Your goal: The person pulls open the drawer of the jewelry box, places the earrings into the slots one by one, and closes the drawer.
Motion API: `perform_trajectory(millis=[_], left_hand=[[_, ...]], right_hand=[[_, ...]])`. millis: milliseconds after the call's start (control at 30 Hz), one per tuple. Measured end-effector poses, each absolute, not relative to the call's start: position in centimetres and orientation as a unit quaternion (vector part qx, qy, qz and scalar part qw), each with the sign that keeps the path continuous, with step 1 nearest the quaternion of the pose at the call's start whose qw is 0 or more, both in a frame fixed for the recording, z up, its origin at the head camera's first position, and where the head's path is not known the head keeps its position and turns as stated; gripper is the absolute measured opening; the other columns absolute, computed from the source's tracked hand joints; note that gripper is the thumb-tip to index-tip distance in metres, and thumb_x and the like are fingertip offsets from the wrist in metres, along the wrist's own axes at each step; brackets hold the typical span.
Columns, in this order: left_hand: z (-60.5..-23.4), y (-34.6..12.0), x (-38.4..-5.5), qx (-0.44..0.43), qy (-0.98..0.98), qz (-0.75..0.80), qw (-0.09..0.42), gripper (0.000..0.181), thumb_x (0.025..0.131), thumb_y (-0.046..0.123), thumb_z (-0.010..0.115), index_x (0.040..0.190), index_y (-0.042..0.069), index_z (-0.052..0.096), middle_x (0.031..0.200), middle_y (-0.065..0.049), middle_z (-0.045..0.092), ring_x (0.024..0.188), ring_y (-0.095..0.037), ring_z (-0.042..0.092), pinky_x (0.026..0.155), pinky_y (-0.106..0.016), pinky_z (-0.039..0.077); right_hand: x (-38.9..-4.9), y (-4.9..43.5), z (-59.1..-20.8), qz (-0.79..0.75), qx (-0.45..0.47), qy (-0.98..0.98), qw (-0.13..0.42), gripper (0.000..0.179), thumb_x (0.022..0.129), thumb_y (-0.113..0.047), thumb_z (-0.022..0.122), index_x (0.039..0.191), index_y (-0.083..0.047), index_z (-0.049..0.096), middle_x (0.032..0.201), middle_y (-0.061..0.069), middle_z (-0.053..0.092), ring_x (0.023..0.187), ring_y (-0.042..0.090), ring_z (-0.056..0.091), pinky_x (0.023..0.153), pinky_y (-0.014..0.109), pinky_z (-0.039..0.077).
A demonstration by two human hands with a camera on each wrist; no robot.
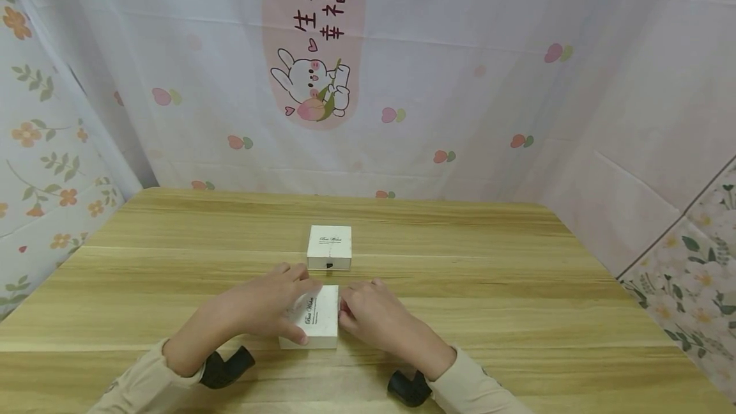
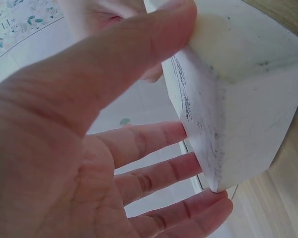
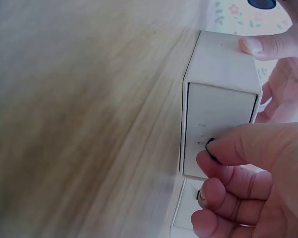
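A white drawer-style gift box (image 1: pixel 325 319) with black script lettering lies on the wooden table. My left hand (image 1: pixel 261 304) holds it from the left, thumb on the near side wall and fingers reaching over to the far side. In the left wrist view the thumb (image 2: pixel 139 44) presses one wall of the box. At the box's right end, my right hand (image 1: pixel 375 315) pinches a small black pull tab (image 3: pixel 209 143) between thumb and index finger. The drawer front (image 3: pixel 219 106) sits inside the sleeve's edges in the right wrist view.
A second white box (image 1: pixel 329 248) with similar lettering stands farther back, its black tab facing me. Black curved pieces (image 1: pixel 227 368) sit at both wrists. A patterned curtain (image 1: pixel 437 82) rises behind the wooden table (image 1: pixel 489 260), with more printed cloth at both sides.
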State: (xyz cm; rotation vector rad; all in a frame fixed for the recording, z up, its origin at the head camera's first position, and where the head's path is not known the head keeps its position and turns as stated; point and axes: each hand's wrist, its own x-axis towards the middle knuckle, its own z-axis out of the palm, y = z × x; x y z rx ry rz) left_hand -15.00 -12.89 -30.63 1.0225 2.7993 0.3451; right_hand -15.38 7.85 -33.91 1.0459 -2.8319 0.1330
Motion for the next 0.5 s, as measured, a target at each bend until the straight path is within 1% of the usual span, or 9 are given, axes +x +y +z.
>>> perform_trajectory(millis=[233, 367, 500], left_hand=[[-30.59, -12.85, -15.06, 0.345, 0.929, 0.111, 0.068, 0.074, 0.068, 0.045, 0.078, 0.129, 0.01, 0.053, 0.107, 0.001, 0.047, 0.09, -0.015, 0.04, 0.071, -0.028, 0.041], [-30.53, -12.8, -15.01, 0.342, 0.931, 0.11, 0.071, 0.075, 0.068, 0.044, 0.078, 0.129, 0.01, 0.053, 0.108, 0.0, 0.047, 0.091, -0.016, 0.041, 0.071, -0.029, 0.042], [-30.49, -12.76, -14.94, 0.334, 0.933, 0.114, 0.076, 0.075, 0.068, 0.044, 0.078, 0.13, 0.01, 0.052, 0.109, 0.0, 0.047, 0.091, -0.016, 0.041, 0.07, -0.029, 0.042]], right_hand=[[-15.4, 8.03, -33.76, 0.048, 0.344, -0.936, 0.052, 0.017, 0.087, -0.021, 0.062, 0.071, -0.017, 0.059, 0.067, -0.011, 0.052, 0.059, 0.002, 0.041, 0.062, 0.019, 0.028], [-15.6, 8.22, -33.78, 0.061, 0.337, -0.938, 0.042, 0.017, 0.087, -0.022, 0.063, 0.071, -0.017, 0.059, 0.066, -0.011, 0.051, 0.06, 0.002, 0.041, 0.065, 0.021, 0.03], [-15.95, 8.54, -33.76, 0.085, 0.32, -0.943, 0.035, 0.02, 0.085, -0.027, 0.066, 0.069, -0.018, 0.059, 0.063, -0.013, 0.051, 0.058, 0.002, 0.041, 0.066, 0.023, 0.03]])
